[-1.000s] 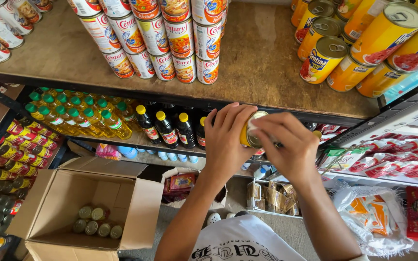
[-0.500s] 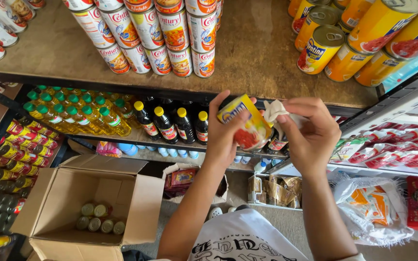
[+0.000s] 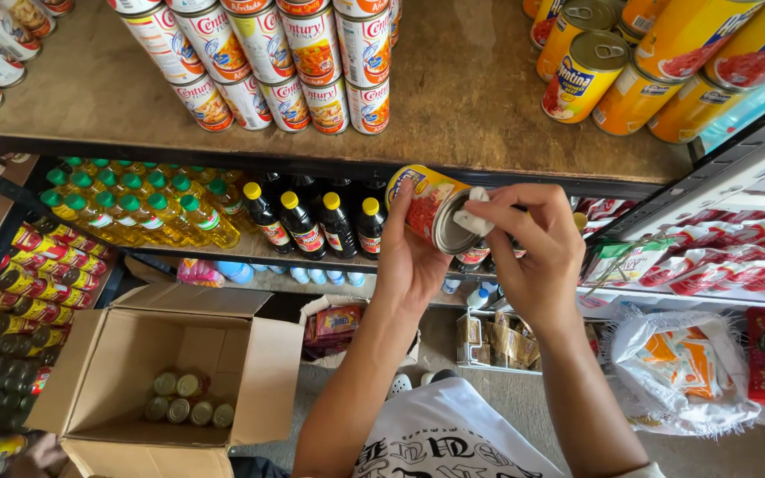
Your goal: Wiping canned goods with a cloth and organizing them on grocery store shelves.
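Observation:
My left hand (image 3: 411,257) grips a yellow and red tin can (image 3: 434,209), tilted so its metal end faces right. My right hand (image 3: 531,250) pinches a small white cloth or tissue (image 3: 473,212) against that metal end. Both hands are raised just below the edge of the wooden shelf (image 3: 471,106). An open cardboard box (image 3: 161,372) stands on the floor at the lower left, with several cans (image 3: 189,400) in its bottom.
White and red cans (image 3: 294,71) are stacked on the shelf's left, yellow cans (image 3: 639,62) lie at its right. Dark sauce bottles (image 3: 312,221) and yellow oil bottles (image 3: 135,208) fill the shelf below. A plastic bag (image 3: 683,367) lies on the floor.
The can has turned from upright between both hands to tilted, its metal end now exposed. My right hand has moved onto that end with the white cloth.

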